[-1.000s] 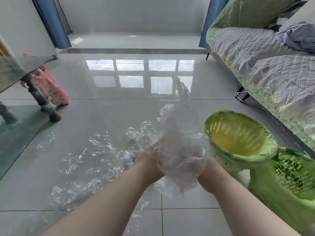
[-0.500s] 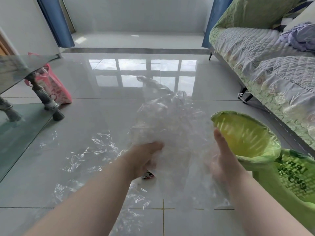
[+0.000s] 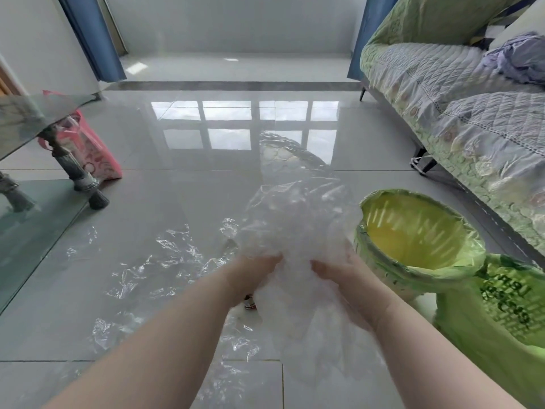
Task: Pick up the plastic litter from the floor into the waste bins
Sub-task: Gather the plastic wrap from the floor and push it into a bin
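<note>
A big bundle of clear bubble wrap and plastic film (image 3: 292, 219) is held up in front of me, above the grey tiled floor. My left hand (image 3: 253, 271) grips its lower left side and my right hand (image 3: 339, 271) grips its lower right side. A loose tail of the bundle hangs down between my forearms. More crumpled clear plastic film (image 3: 159, 264) lies spread on the floor to the left and under my arms. Just right of the bundle stands a waste bin (image 3: 383, 261) lined with a green bag, its mouth open.
A second green bag (image 3: 501, 314) with dark print sits at the lower right. A sofa with a quilted cover (image 3: 460, 113) runs along the right side. A glass table (image 3: 26, 119) with dark legs stands at the left, a pink bag (image 3: 97, 154) behind it.
My hands have come together on the bundle again after the right hand had opened apart from it. The plastic is bunched up tighter and sits closer to the bin.
</note>
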